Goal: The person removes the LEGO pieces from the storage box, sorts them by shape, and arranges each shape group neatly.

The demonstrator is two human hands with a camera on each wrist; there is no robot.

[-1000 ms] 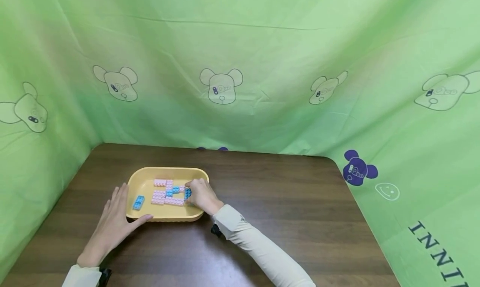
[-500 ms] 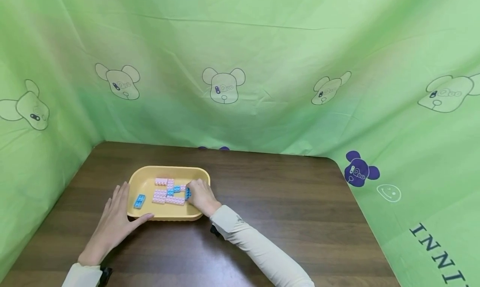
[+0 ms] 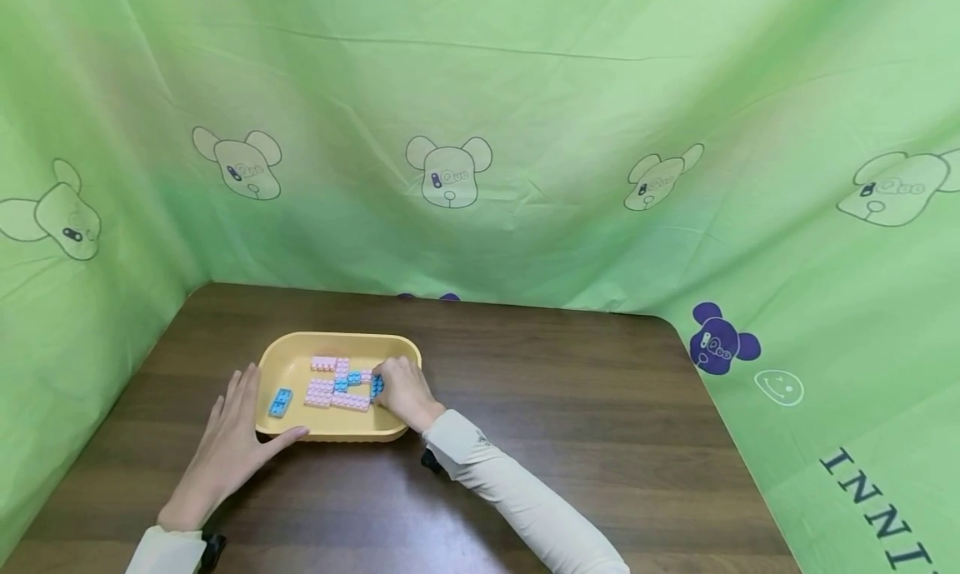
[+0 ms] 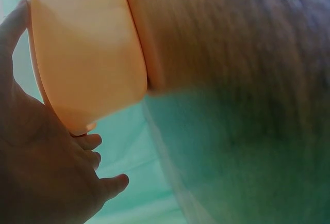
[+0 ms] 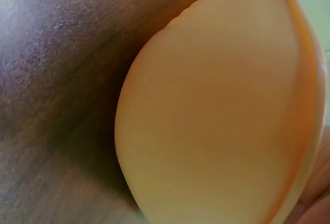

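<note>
A yellow tray (image 3: pixel 339 437) on the table holds several pink building bricks (image 3: pixel 319 392) and blue building bricks (image 3: pixel 341 385), laid close together. In the head view, my right hand (image 3: pixel 407 395) reaches over the tray's right end and pinches a blue building brick (image 3: pixel 377 386) beside that group; its fingertips are partly hidden. My left hand (image 3: pixel 227 453) rests at the tray's left end, fingers spread and fairly straight, thumb along the near rim. Another blue brick piece (image 3: pixel 281 402) lies apart inside the tray, near the left fingers. In the left wrist view, the left hand (image 4: pixel 46 167) touches the tray's outer wall.
The tray stands on a dark wooden table (image 3: pixel 570 424), left of its middle. Green printed cloth (image 3: pixel 525 249) hangs behind the table and along both sides. The tray's wall (image 5: pixel 216 110) fills most of the right wrist view.
The right fingers have drawn in a little closer around the blue building brick. The left hand keeps its place on the tray, and the head view has shifted slightly.
</note>
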